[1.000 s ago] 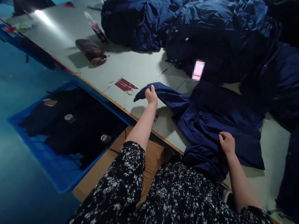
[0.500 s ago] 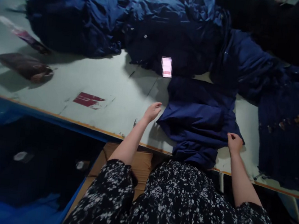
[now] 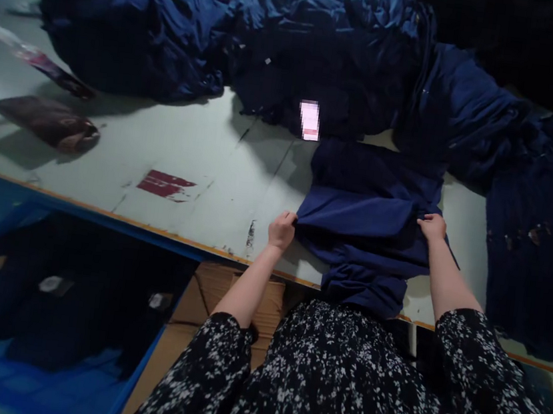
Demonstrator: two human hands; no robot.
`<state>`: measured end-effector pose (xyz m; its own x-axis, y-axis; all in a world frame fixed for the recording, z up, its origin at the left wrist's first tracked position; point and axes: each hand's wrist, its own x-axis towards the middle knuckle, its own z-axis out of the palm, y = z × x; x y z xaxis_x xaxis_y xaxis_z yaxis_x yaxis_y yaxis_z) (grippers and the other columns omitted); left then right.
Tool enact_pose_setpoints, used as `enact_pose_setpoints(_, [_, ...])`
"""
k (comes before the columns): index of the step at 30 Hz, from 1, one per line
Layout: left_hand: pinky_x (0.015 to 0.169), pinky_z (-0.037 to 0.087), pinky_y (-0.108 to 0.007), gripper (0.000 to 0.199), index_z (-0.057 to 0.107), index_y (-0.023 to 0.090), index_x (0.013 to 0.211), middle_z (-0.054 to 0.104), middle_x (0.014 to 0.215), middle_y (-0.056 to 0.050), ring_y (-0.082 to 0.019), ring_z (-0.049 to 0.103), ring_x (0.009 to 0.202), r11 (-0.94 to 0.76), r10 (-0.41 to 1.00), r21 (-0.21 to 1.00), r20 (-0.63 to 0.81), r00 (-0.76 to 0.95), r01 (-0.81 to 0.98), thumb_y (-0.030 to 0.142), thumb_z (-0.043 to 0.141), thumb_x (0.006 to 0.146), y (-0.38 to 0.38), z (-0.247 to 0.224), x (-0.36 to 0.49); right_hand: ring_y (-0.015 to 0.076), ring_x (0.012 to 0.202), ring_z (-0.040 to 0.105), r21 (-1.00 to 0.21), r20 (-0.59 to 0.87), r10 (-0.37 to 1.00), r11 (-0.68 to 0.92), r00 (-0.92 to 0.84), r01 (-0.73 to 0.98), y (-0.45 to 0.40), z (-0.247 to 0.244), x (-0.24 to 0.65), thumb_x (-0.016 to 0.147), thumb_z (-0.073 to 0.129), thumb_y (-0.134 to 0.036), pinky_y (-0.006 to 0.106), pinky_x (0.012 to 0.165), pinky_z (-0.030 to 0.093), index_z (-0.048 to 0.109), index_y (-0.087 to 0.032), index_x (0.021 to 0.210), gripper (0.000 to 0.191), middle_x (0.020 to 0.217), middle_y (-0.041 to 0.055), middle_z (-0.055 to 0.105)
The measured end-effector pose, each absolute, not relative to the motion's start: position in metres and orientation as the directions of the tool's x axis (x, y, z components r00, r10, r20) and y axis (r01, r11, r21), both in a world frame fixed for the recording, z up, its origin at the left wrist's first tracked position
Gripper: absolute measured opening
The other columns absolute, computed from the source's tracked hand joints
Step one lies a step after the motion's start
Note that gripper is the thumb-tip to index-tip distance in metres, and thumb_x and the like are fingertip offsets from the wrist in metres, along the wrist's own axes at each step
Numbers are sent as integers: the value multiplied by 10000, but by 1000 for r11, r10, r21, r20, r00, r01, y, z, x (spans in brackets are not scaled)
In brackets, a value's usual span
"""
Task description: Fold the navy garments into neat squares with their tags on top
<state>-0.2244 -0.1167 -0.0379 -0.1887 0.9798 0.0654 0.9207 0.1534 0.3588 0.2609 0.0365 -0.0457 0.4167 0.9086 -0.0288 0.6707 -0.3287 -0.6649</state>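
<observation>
Navy garment [image 3: 362,244], long axis 12-to-6 o'clock on the desk [image 3: 203,144], has the closed left grip [image 3: 282,230] pinching its 9 o'clock edge, the closed right grip [image 3: 432,226] its 3 o'clock edge.

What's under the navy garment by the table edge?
The navy garment lies on the pale table top, which shows around it. The surface directly beneath is covered, so whether anything lies under the garment cannot be seen.

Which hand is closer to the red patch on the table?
Left. The left hand holds the navy garment at the edge nearest the red patch, to the patch's right. The right hand is farther right, on the garment's other side.
</observation>
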Motion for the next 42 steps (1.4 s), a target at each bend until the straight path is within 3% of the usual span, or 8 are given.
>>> enact_pose_setpoints(7, [849,534,-330,245,729,214,877,720,922,-64,-230,677,898,103,992,462,-109,-59,881,103,560,737,-123,-53,-291,190,605,624,-805,-117,945,-270,306,528,5,-57,268,615,778,-346,360,640,574,701,-185,785,247,667,20,679])
enact_pose_setpoints(14, [979,538,-336,403,772,207,1056,760,1131,-64,-219,691,1023,53,998,562,-16,-53,826,95,492,788,-38,-34,-288,247,722,667,-747,10,923,-249,385,617,-11,-57,244,733,702,-561,419,769,561,724,-189,795,377,747,85,726])
enact_pose_setpoints(18, [978,519,-324,482,684,193,1340,720,1287,-88,-228,674,1123,-119,981,576,-60,187,809,186,553,876,20,-24,-247,231,691,617,-764,11,922,-242,387,598,1,-46,235,680,767,-612,421,772,539,630,-217,683,418,697,54,674])
enact_pose_setpoints(24, [748,479,-290,420,769,189,866,719,823,-66,-215,654,816,-102,943,443,-242,228,891,546,565,949,60,-10,-260,189,696,605,-886,-121,940,-247,319,393,-4,-34,258,792,695,-575,346,708,544,623,-218,859,370,709,-5,609])
enact_pose_setpoints(29, [848,499,-346,272,772,188,971,710,1034,-125,-271,651,976,-101,983,283,-118,139,954,412,622,927,50,1,-234,281,855,686,-654,-86,919,-343,385,674,-28,-31,252,880,601,-428,451,847,573,708,-179,953,280,844,108,728])
enact_pose_setpoints(34, [1195,346,-525,390,714,207,1300,635,1413,-158,-333,503,1391,-349,936,350,91,339,869,337,479,1018,-5,-5,-158,364,1388,523,-376,173,979,162,-103,912,-37,-18,206,990,485,-372,593,1200,352,693,-196,1344,446,1449,169,629])
enact_pose_setpoints(37, [1233,142,-717,635,552,283,1528,460,1628,-136,-435,260,1557,-383,911,345,-12,412,857,542,609,951,-22,-20,-134,393,1560,289,-252,41,945,324,-324,912,-31,-22,184,1008,489,-446,700,1251,149,527,-266,1550,572,1653,95,434])
enact_pose_setpoints(42, [1167,27,-833,792,465,369,1587,333,1706,-102,-506,135,1579,-327,923,302,-102,371,896,666,660,879,-17,-42,-131,357,1600,208,-204,-128,938,294,-323,934,-32,-55,180,1031,444,-489,713,1251,124,388,-319,1630,626,1712,62,324])
